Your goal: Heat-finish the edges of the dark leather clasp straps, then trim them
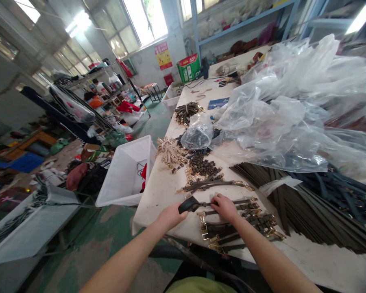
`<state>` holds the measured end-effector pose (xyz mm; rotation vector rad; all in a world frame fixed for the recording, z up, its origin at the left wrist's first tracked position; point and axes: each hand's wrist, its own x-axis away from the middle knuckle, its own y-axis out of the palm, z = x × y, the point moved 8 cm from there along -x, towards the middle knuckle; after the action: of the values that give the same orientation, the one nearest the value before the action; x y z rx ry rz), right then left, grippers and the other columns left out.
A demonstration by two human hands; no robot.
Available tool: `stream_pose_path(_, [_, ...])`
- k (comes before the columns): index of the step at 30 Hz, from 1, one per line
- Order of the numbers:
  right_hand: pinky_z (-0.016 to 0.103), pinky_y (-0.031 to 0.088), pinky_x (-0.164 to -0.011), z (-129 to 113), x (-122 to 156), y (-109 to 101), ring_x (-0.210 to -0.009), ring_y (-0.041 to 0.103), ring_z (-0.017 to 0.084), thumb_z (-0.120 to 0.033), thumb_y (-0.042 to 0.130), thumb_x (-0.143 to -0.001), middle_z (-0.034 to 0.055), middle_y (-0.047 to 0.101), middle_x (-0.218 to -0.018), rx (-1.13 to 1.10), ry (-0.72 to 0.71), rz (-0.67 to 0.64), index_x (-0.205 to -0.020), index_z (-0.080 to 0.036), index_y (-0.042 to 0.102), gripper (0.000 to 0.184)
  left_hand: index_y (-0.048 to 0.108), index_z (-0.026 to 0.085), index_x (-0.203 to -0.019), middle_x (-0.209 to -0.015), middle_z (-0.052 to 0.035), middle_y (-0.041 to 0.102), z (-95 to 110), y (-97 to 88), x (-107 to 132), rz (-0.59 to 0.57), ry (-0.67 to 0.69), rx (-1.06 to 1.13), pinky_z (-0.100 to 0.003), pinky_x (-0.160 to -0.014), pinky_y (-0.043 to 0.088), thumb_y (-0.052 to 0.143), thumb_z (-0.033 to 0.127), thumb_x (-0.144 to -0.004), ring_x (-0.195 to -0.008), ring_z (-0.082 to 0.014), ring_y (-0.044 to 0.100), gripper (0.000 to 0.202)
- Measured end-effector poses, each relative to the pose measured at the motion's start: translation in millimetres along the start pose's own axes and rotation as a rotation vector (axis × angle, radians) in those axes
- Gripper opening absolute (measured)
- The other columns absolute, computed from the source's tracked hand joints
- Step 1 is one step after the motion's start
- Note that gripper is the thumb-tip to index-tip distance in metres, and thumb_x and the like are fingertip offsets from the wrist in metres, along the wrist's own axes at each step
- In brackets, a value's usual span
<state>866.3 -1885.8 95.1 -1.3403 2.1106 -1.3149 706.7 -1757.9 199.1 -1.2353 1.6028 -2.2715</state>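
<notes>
My left hand (171, 216) is shut on a black handled tool (188, 204), whose tip meets a dark strap with gold fittings. My right hand (224, 208) grips that dark leather strap (236, 202) just beyond the tool. Below my right hand lie several more straps with gold buckles (240, 230) on the white worktable (160, 199). A longer strap with gold ends (215, 185) lies just beyond both hands. Farther off are a heap of small dark pieces (199, 166) and a bunch of gold-fitted strap ends (170, 154).
Clear plastic sheeting (293, 110) fills the table's right side, above a large stack of dark leather strips (311, 207). A white plastic bin (125, 175) stands off the table's left edge. Beyond it, racks and cluttered workshop goods cover the green floor.
</notes>
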Motion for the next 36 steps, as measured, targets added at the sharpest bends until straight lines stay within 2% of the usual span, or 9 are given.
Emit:
stream_pose_path(2, [0.023, 0.030, -0.068, 0, -1, 1, -0.082, 0.050, 0.014, -0.032, 0.050, -0.076, 0.0011, 0.054, -0.085, 0.009, 0.010, 0.007, -0.082, -0.024, 0.059, 0.014, 0.055, 0.025, -0.103, -0.093, -0.0057, 0.065, -7, 6.7, 7, -0.003, 0.013, 0.018, -0.031, -0.069, 0.047, 0.040, 0.054, -0.075, -0.084, -0.0232, 0.061, 0.043])
stream_pose_path(5, [0.023, 0.030, -0.068, 0, -2, 3, -0.082, 0.050, 0.014, -0.032, 0.051, -0.075, 0.0005, 0.053, -0.084, 0.008, 0.022, 0.002, -0.083, -0.025, 0.060, 0.014, 0.054, 0.025, -0.103, -0.093, -0.0066, 0.066, 1, 14.3, 5, -0.032, 0.030, 0.007, -0.034, -0.071, 0.047, 0.042, 0.055, -0.073, -0.085, -0.0257, 0.061, 0.044])
stream_pose_path(13, [0.022, 0.030, -0.068, -1, -4, 5, -0.081, 0.050, 0.013, -0.031, 0.051, -0.076, 0.0006, 0.053, -0.085, 0.015, 0.029, -0.008, -0.085, -0.025, 0.060, 0.014, 0.055, 0.024, -0.102, -0.094, -0.0077, 0.065, 4, 13.2, 2, -0.046, 0.048, 0.036, -0.035, -0.072, 0.047, 0.043, 0.053, -0.073, -0.086, -0.0263, 0.061, 0.043])
stream_pose_path(19, [0.022, 0.030, -0.067, -1, -6, 9, -0.078, 0.050, 0.013, -0.031, 0.051, -0.076, 0.0009, 0.053, -0.085, 0.017, 0.045, -0.023, -0.086, -0.024, 0.060, 0.015, 0.056, 0.023, -0.099, -0.094, -0.0069, 0.066, 23, 7.0, -9, -0.009, 0.100, 0.093, -0.034, -0.071, 0.047, 0.043, 0.056, -0.072, -0.085, -0.0261, 0.061, 0.045])
stream_pose_path(23, [0.023, 0.031, -0.068, -1, -4, 8, -0.079, 0.050, 0.013, -0.031, 0.050, -0.076, 0.0010, 0.053, -0.086, 0.023, 0.049, -0.034, -0.086, -0.024, 0.060, 0.016, 0.057, 0.022, -0.100, -0.096, -0.0063, 0.065, 3, 11.2, -4, -0.074, 0.055, 0.138, -0.031, -0.071, 0.047, 0.045, 0.050, -0.073, -0.086, -0.0240, 0.061, 0.041])
stream_pose_path(27, [0.023, 0.031, -0.068, -6, -2, 3, -0.081, 0.051, 0.014, -0.035, 0.051, -0.075, 0.0021, 0.053, -0.089, 0.056, 0.055, -0.031, -0.088, -0.024, 0.060, 0.020, 0.054, 0.025, -0.107, -0.096, -0.0043, 0.065, -24, 20.8, 20, -0.044, -0.018, 0.203, -0.027, -0.070, 0.046, 0.043, 0.048, -0.076, -0.086, -0.0208, 0.061, 0.040])
stream_pose_path(31, [0.025, 0.033, -0.069, -36, -8, 1, -0.084, 0.051, 0.016, -0.041, 0.053, -0.073, 0.0049, 0.053, -0.096, 0.141, -0.061, -0.008, -0.095, -0.022, 0.057, 0.030, 0.054, 0.025, -0.109, -0.096, -0.0045, 0.065, -28, 22.7, 33, -0.008, -0.007, 0.260, -0.028, -0.072, 0.046, 0.046, 0.046, -0.076, -0.086, -0.0208, 0.060, 0.040])
stream_pose_path(33, [0.026, 0.032, -0.071, -52, -14, 6, -0.086, 0.050, 0.018, -0.038, 0.054, -0.073, 0.0059, 0.055, -0.093, 0.200, -0.113, -0.017, -0.090, -0.021, 0.059, 0.024, 0.055, 0.023, -0.109, -0.094, -0.0050, 0.066, -30, 18.6, 36, 0.025, -0.018, 0.312, -0.028, -0.071, 0.045, 0.047, 0.046, -0.075, -0.084, -0.0216, 0.061, 0.042])
stream_pose_path(36, [0.027, 0.032, -0.072, -58, -20, 14, -0.085, 0.050, 0.019, -0.030, 0.053, -0.072, 0.0063, 0.057, -0.087, 0.211, -0.075, -0.014, -0.082, -0.019, 0.059, 0.016, 0.056, 0.022, -0.107, -0.091, -0.0050, 0.066, -35, 14.9, 40, 0.044, -0.016, 0.382, -0.028, -0.069, 0.045, 0.047, 0.046, -0.075, -0.083, -0.0222, 0.061, 0.041])
